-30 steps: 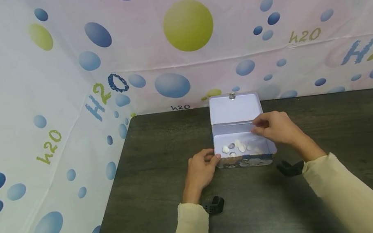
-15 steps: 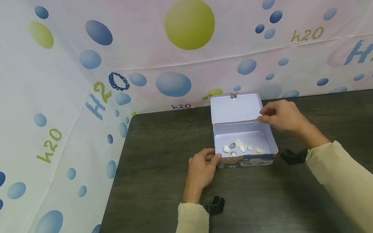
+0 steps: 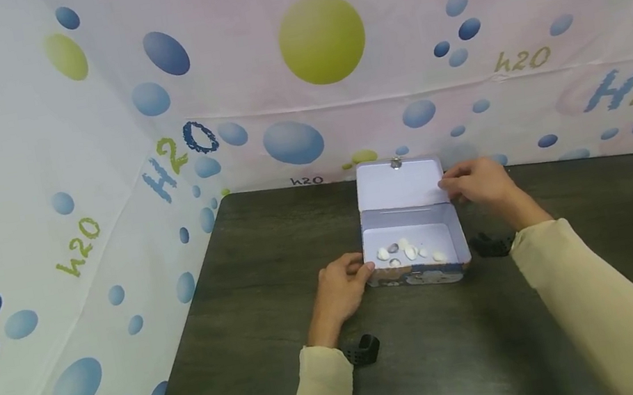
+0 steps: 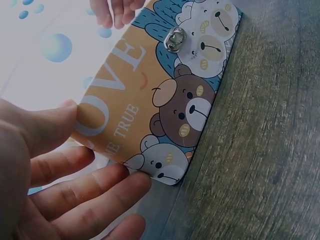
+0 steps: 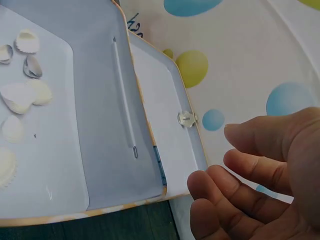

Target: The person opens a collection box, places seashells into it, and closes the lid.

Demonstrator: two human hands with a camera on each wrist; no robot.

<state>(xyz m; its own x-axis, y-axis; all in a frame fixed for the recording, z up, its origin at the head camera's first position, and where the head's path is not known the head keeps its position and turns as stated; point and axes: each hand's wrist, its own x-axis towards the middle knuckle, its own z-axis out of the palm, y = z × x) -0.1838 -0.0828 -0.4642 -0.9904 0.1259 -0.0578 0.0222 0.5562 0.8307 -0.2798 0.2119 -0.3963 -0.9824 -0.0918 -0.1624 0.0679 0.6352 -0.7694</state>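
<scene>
A hinged tin box (image 3: 419, 276) with cartoon bears on its front stands near the back of the table, its lid (image 3: 399, 184) tipped back. Several pale seashells (image 5: 16, 97) and a darker one lie on its white floor. My left hand (image 3: 339, 290) holds the box's front left corner, thumb at the rim and fingers along the side. In the left wrist view a metal latch loop (image 4: 175, 40) shows on the front. My right hand (image 3: 482, 184) is at the lid's right edge, fingers loosely bent and apart, with nothing between them.
The dark wood-grain table (image 3: 244, 365) meets a pale sheet (image 3: 246, 160) with blue and green dots, close behind the lid. Another sheet side runs along the left. A black wrist camera (image 3: 364, 350) sits under each forearm.
My right hand has moved from over the inside of the box, up and back to the lid's right edge. The left hand and the box have stayed in place.
</scene>
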